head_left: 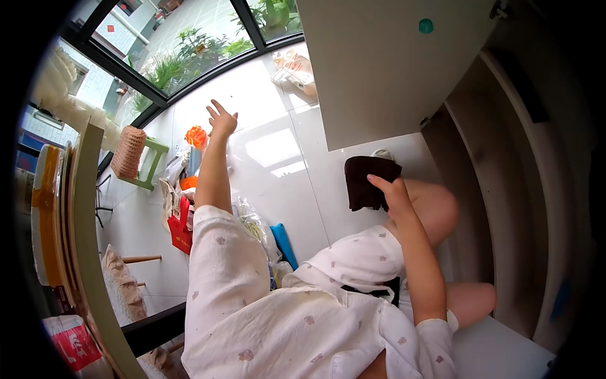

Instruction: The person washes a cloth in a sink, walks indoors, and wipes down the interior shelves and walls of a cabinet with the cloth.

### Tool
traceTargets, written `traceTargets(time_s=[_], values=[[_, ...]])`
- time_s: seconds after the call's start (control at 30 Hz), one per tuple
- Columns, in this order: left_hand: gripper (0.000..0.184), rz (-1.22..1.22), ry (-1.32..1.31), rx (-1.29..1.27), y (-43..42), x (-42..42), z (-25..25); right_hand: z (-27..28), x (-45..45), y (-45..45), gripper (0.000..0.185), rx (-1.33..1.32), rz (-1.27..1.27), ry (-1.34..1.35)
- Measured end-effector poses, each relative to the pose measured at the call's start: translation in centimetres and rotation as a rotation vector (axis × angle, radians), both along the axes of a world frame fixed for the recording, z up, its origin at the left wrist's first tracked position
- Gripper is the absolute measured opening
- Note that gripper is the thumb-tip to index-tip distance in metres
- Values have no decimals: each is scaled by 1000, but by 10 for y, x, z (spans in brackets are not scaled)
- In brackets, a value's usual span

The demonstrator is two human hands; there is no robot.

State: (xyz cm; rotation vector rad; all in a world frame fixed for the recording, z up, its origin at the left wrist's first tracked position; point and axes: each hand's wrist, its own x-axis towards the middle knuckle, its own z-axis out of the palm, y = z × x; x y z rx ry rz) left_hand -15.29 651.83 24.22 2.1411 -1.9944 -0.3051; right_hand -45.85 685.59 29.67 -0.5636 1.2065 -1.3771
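Note:
My left hand (pixel 222 120) is stretched out over the pale tiled floor, fingers spread, with nothing in it. Closest below it is an orange flower-like object (pixel 196 137). My right hand (pixel 392 194) grips a folded dark brown cloth (pixel 366 180) near my bent knee, thumb lying on top of the fabric. The other fingers are hidden behind my hand and the cloth. Just beyond the cloth, a small white object (pixel 382 153) peeks out, too covered to name.
An open cabinet door (pixel 379 76) hangs at upper right, beside the cabinet's shelves (pixel 473 189). On the floor stand a green stool (pixel 151 165), a red bag (pixel 182 227), clear plastic bags (pixel 255 221), a blue item (pixel 285 245) and a printed bag (pixel 295 72) near the window.

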Motion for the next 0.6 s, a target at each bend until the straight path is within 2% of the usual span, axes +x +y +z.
traceTargets(time_s=[0.07, 0.17, 0.2, 0.23, 0.27, 0.33, 0.4, 0.43, 0.47, 0.53, 0.57, 0.6], values=[[96, -126, -92, 112, 8, -5, -52, -1, -3, -3, 33, -7, -34, -39], [96, -246, -34, 494, 53, -37, -82, -1, -5, 2, 36, -7, -66, -114], [91, -378, -68, 554, 63, -51, -99, 1, -5, 3, 38, -22, -68, -155], [86, -566, -11, 679, 78, -69, -94, 3, -5, 5, 38, -21, -67, -152], [82, -697, 7, 700, 107, -93, -69, 8, -5, 9, 41, -56, -90, -224], [76, -779, 290, 969, 153, -143, -4, 14, -10, 12, 44, -104, -129, -292], [74, -1019, 789, 1271, 165, -188, 11, 20, -23, 16, 50, -198, -171, -568], [75, -1007, 1090, 1325, 176, -212, 16, 22, -32, 19, 53, -202, -199, -580], [79, -882, 1218, 1310, 198, -232, 57, 31, -37, 24, 52, -222, -265, -619], [84, -811, 1435, 1472, 210, -270, 87, 35, -55, 37, 48, -352, -361, -677], [81, -1028, 1487, 1516, 208, -291, 81, 52, -62, 50, 47, -350, -445, -611], [75, -1170, 1417, 1402, 218, -310, 93, 42, -80, 64, 47, -419, -415, -627]])
